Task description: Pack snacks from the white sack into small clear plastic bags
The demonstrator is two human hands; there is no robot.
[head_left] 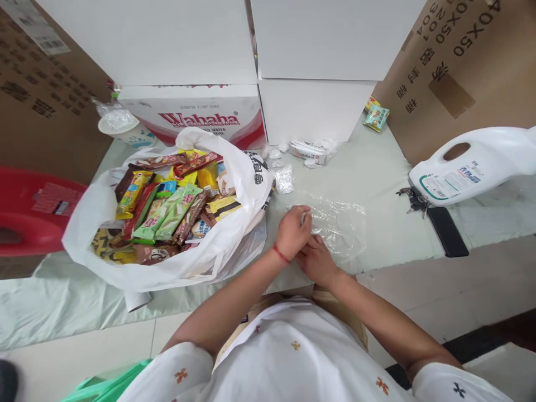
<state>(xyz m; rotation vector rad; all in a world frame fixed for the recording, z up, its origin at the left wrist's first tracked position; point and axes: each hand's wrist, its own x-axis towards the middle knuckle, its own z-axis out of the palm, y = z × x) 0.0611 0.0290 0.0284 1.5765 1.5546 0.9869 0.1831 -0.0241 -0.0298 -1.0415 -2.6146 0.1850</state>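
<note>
A clear plastic bag (pixel 345 226) lies flat on the cloth-covered table, its near-left edge at my hands. My left hand (pixel 294 230), with a red string at the wrist, is closed in a pinch on that edge. Right below it, my right hand (pixel 319 261) has its fingers curled onto the same edge, close against the left. My fingers partly hide the bag's opening. To the left stands a wide-open white plastic bag (pixel 79 234) full of wrapped snack bars, among them a light green packet (pixel 178 212) and a yellow packet (pixel 133 194).
Crumpled clear wrap (pixel 285 180) and a small white packet (pixel 309 151) lie beyond my hands. At right are a white detergent jug (pixel 469 162), keys (pixel 414 200) and a black phone (pixel 447 231). A red jug (pixel 25 212) stands left; white boxes (pixel 318 106) line the back.
</note>
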